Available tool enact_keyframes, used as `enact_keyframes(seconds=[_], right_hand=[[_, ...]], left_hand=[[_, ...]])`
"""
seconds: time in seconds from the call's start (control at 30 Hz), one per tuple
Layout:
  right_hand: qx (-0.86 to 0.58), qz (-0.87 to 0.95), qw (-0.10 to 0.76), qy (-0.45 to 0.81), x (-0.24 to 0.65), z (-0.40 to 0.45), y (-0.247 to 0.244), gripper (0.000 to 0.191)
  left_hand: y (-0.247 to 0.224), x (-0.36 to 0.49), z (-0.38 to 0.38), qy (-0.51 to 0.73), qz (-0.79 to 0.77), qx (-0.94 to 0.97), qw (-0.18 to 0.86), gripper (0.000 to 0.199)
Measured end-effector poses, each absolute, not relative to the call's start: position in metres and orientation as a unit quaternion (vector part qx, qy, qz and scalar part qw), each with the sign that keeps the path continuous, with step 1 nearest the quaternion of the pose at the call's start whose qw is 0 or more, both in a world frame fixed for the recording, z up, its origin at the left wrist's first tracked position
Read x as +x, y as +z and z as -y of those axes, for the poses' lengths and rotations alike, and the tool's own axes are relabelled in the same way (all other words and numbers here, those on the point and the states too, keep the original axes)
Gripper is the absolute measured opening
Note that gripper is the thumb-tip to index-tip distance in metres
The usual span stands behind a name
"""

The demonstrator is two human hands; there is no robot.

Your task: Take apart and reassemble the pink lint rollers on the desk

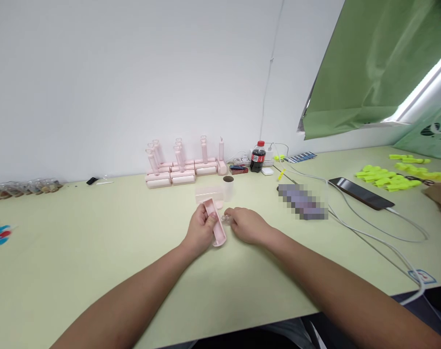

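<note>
Pink shell gripped in your L hand; your R hand pinches a small clear pc beside it, above surface.

Bright, even light; glare at upper right, pixelated patch, wide-angle stretching.

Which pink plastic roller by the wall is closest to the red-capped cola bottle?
The pink roller at the row's right end is nearest the bottle. It's turned end-on; the other front rollers show long white sides.
</note>
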State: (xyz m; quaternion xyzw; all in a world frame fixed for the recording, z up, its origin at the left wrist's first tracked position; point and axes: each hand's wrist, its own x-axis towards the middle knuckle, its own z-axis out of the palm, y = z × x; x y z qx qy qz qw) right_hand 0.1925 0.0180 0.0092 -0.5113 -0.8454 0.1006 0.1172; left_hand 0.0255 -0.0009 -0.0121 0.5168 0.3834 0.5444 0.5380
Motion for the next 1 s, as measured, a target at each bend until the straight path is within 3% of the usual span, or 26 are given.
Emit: enact_keyframes(seconds=[0.13, 0.33, 0.53, 0.7, 0.8, 1.0], right_hand=[[-0.47, 0.861, 0.142, 0.131, 0.195, -0.018, 0.011, 0.047], [-0.423, 0.882, 0.132, 0.161, 0.189, -0.009, 0.018, 0.02], [-0.415, 0.876, 0.152, 0.193, 0.192, -0.01, 0.018, 0.025], [-0.409, 0.872, 0.197, 0.183, 0.192, -0.017, 0.017, 0.043], [-0.385, 0.895, 0.172, 0.143, 0.18, -0.017, 0.015, 0.056], [-0.398, 0.903, 0.105, 0.124, 0.148, -0.011, 0.013, 0.072]], left_hand=[[-0.009, 0.016, -0.008, 0.558, -0.419, 0.457, 0.552, 0.052], [-0.002, 0.01, -0.007, 0.576, -0.443, 0.419, 0.544, 0.082], [-0.001, 0.007, -0.01, 0.568, -0.437, 0.44, 0.541, 0.067], [0.024, -0.014, -0.022, 0.532, -0.505, 0.52, 0.437, 0.041], [0.044, -0.028, -0.029, 0.423, -0.576, 0.617, 0.33, 0.027], [0.061, -0.03, -0.05, 0.154, -0.609, 0.776, 0.046, 0.022]])
